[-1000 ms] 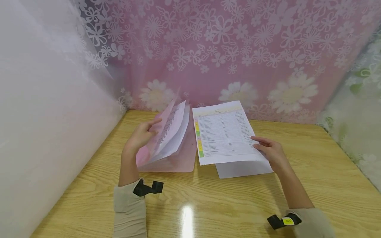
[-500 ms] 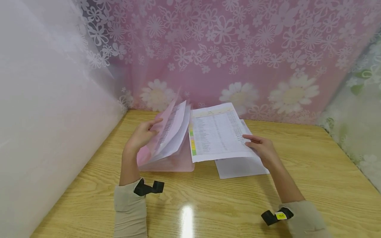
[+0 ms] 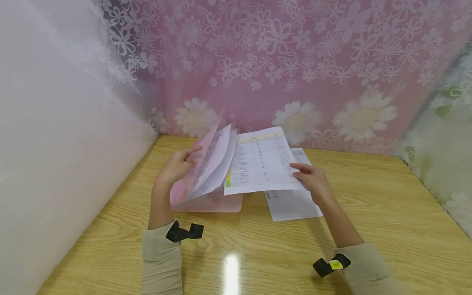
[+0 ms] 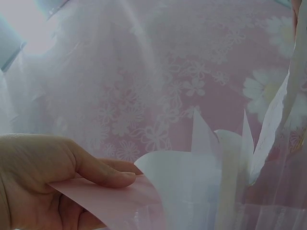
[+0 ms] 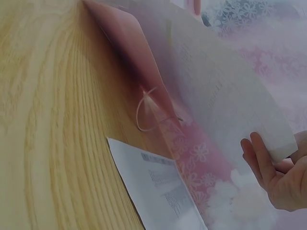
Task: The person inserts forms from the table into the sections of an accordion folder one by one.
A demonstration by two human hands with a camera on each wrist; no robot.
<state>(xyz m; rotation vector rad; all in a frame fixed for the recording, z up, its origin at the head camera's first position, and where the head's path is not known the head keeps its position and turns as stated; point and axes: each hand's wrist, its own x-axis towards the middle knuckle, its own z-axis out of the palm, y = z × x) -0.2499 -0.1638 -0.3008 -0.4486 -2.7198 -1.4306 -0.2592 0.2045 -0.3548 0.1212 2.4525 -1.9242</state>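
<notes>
on the wooden table (image 3: 368, 213), near its back edge by the pink floral curtain (image 3: 295, 61), lies a pink folder (image 3: 217, 200) with its front cover lifted. left hand (image 3: 176, 168) grips that raised cover at its outer edge; the left wrist view shows the thumb laid across the pink flap with the fingers curled behind it, so the hold is a closed pinch on the cover. several white sheets (image 3: 215, 162) stand fanned inside the folder, leaning against the lifted cover.

right hand (image 3: 311, 182) holds a printed sheet (image 3: 259, 164) by its right edge, thumb on top, fingers underneath, as seen in the right wrist view, where the fingertips (image 5: 256, 153) curl under the paper's corner. the printed sheet is raised off the table, tilted, its left edge just over the folder's open mouth and touching or nearly touching the fanned sheets; exact contact cannot be told. it carries rows of small text and a coloured strip along its left margin.

right of the folder, a second printed sheet (image 3: 293, 205) lies flat on the table, partly under the held one.

both forearms wear beige sleeves with black wrist straps (image 3: 184, 232). left of the folder stands a white translucent screen (image 3: 55, 143).
</notes>
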